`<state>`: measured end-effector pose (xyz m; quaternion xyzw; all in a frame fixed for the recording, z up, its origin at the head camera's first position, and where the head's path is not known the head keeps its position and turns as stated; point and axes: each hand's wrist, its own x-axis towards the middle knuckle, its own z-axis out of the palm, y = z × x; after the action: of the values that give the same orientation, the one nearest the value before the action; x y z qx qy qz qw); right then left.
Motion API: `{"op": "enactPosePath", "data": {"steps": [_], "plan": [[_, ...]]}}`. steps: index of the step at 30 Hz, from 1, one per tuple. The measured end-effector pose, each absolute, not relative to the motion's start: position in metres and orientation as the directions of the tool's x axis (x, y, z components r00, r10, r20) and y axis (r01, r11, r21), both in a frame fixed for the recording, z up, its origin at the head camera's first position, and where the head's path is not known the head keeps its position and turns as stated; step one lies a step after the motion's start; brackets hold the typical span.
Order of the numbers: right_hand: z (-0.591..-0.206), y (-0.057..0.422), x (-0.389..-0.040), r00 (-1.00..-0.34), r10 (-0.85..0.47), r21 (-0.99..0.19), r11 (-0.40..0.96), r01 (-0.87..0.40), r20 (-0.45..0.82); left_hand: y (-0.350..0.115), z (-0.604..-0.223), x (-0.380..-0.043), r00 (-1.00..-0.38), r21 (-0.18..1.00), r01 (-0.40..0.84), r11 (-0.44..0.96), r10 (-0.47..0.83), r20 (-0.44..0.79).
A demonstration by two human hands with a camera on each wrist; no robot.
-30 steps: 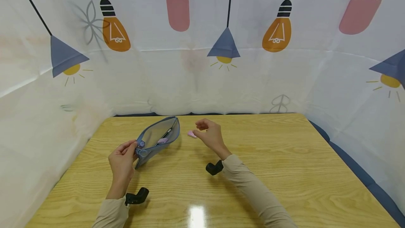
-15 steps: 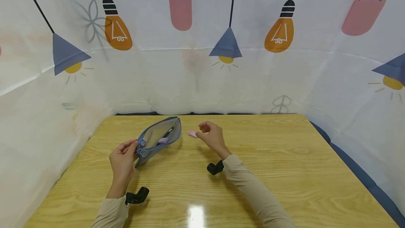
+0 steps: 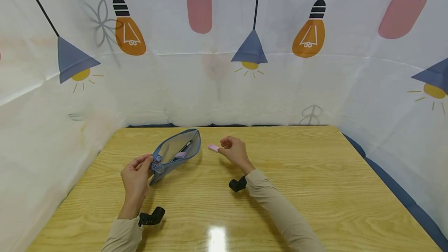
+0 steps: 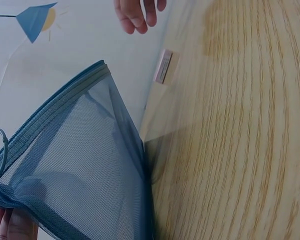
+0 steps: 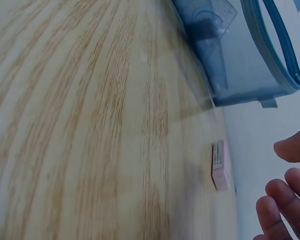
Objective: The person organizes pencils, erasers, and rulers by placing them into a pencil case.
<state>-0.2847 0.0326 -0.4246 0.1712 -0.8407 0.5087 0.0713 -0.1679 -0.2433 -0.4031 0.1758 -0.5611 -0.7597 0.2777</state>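
Note:
My left hand pinches the zipped end of a blue mesh pencil case, its mouth spread wide. Inside it lie a dark pen, a lilac block and a small blue-violet item near the pinched end. A pink eraser with a printed label lies on the table. Over it hovers my right hand, thumb and fingers apart with a gap between them and the eraser in the right wrist view. In the left wrist view, the fingertips of that hand appear above the eraser.
The wood-grain table reaches back to a white curtain printed with lamps and bulbs. Black wrist mounts stick out inward from both cuffs. Dark blue fabric runs along the table's right edge.
My right hand has come down slightly and toward me beside the pink eraser. The left hand and the pencil case stay nearly still; the head view has shifted a little.

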Motion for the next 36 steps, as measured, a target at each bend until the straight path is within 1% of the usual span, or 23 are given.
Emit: {"op": "enactPosePath", "data": {"steps": [8, 25, 36], "plan": [[-0.430, 0.029, -0.288, -0.943, -0.212, -0.833, 0.446, -0.327, 0.257, -0.244, -0.404, -0.167, -0.789, 0.954, 0.215, -0.208, -0.613, 0.044], [-0.441, 0.024, -0.295, -0.942, -0.202, -0.837, 0.434, -0.333, 0.269, -0.243, -0.403, -0.167, -0.782, 0.955, 0.209, -0.209, -0.622, 0.035], [-0.443, 0.021, -0.297, -0.961, -0.175, -0.856, 0.440, -0.270, 0.213, -0.242, -0.405, -0.168, -0.784, 0.959, 0.212, -0.190, -0.619, 0.050]]}}
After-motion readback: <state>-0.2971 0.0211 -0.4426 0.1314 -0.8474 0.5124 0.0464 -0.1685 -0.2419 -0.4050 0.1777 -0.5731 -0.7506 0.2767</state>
